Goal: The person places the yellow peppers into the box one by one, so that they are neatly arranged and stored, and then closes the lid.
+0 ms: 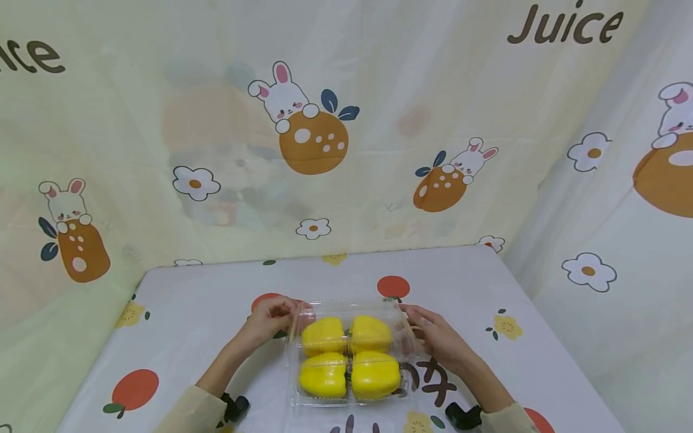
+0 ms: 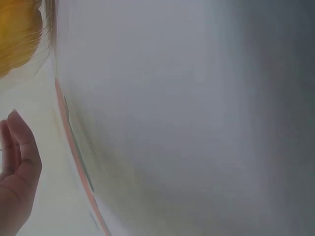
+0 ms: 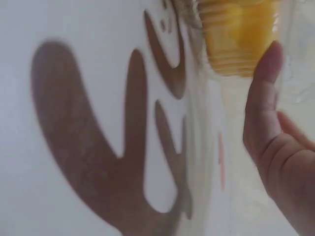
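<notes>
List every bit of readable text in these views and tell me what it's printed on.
"Juice": brown lettering on the backdrop cloth, upper right.
"ice": cut-off end of the same word at the cloth's left edge.
Brown characters on the tablecloth beside the clear box: partly hidden, unreadable.
Clear box: no label visible.
Both wrist views: nothing legible.
</notes>
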Action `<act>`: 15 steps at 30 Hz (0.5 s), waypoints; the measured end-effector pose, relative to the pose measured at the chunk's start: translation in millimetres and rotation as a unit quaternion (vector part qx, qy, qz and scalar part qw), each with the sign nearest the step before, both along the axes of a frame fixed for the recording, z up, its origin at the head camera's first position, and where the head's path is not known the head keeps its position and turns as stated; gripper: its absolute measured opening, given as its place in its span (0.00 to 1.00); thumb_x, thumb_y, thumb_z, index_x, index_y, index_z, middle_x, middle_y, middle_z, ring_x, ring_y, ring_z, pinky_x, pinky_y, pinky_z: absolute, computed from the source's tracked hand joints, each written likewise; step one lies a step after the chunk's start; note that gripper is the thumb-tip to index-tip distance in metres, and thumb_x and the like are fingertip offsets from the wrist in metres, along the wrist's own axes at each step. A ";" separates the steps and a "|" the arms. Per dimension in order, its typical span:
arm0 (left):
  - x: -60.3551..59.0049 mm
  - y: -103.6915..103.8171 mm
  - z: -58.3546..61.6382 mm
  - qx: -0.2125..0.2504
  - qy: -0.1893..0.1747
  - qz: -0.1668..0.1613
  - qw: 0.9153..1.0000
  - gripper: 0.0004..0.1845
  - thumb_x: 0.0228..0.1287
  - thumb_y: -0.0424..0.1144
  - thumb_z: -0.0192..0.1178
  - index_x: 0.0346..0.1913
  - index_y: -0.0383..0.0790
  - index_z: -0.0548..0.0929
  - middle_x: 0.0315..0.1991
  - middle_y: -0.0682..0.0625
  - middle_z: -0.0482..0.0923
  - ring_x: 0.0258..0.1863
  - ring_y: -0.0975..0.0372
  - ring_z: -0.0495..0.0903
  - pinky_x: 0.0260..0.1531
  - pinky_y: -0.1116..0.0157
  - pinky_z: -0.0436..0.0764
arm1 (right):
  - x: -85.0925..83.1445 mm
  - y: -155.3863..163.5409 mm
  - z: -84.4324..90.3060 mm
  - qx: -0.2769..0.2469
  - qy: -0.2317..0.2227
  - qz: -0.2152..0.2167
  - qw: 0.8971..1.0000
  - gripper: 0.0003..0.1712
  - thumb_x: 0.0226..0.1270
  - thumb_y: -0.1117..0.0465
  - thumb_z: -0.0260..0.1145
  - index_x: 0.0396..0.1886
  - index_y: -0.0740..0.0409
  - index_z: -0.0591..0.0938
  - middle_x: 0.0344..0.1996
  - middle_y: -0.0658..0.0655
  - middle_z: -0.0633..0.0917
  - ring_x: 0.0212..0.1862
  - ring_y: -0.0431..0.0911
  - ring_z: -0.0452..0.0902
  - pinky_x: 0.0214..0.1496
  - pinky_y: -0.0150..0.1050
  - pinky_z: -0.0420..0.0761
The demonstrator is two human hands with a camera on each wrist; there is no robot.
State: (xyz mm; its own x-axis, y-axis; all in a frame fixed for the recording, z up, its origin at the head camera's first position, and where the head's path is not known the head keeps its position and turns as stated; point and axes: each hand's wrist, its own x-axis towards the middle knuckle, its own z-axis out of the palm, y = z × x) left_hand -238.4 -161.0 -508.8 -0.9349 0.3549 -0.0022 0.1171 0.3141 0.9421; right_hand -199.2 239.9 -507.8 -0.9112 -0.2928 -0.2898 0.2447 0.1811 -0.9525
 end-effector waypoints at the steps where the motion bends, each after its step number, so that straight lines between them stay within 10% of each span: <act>1: -0.1 0.4 -0.2 -0.001 0.003 0.000 1.000 0.03 0.74 0.27 0.62 0.45 0.30 0.83 0.51 0.32 0.84 0.40 0.58 0.80 0.38 0.73 0.86 | 1.9 0.6 2.2 0.002 0.001 0.005 1.000 0.40 0.84 0.39 0.53 0.83 0.57 0.63 0.77 0.69 0.71 0.70 0.55 0.77 0.67 0.54 0.85; 15: 11.4 1.8 9.6 -0.010 -0.049 0.025 0.998 0.06 0.78 0.35 0.58 0.50 0.36 0.81 0.53 0.41 0.82 0.46 0.57 0.82 0.45 0.67 0.89 | 15.3 9.4 12.9 -0.036 0.030 0.057 0.997 0.38 0.86 0.50 0.56 0.84 0.62 0.58 0.70 0.72 0.75 0.62 0.52 0.81 0.62 0.50 0.88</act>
